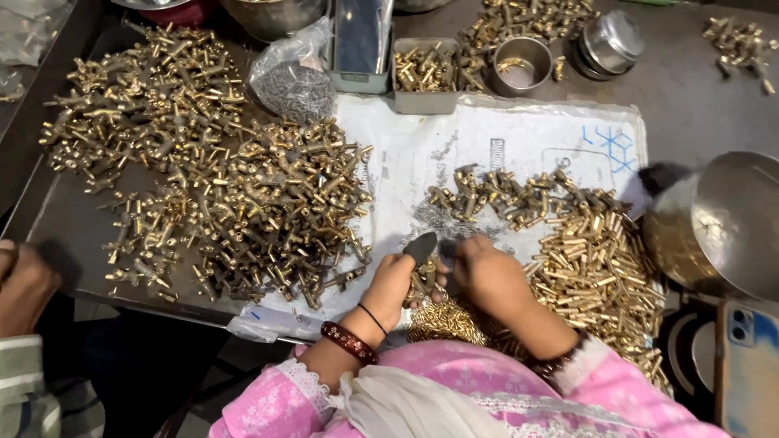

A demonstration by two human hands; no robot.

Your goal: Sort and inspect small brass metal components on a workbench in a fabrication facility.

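Pinching a dark flat tool (421, 246) between thumb and fingers, my left hand (392, 285) is closed around it, with a small brass part (422, 280) tucked just under the fingertips. My right hand (489, 274) sits close beside it, curled inward toward the same spot; its fingertips are turned away from view, so I cannot tell whether they grip anything. A dark red bangle (349, 341) and a thin black thread circle my left wrist, and pink sleeves (608, 389) cover both arms.

Just below my hands lies a small heap of brass chain-like pieces (445, 320). To my right spreads a pile of short brass tubes (596, 276), and above it a cluster of darker brass fittings (519, 199), all resting on a white printed sheet (454, 142). To my left, a large mound of brass valve-like parts (219, 170) covers a metal tray (65, 235).

Farther out stand a clear bag of small grey bits (294, 77), a rectangular tin of brass pieces (424, 75), a round steel cup (522, 65) and a big steel bowl (726, 223). A phone (746, 365) lies at the far right. Another person's hand (23, 284) rests at the left edge.
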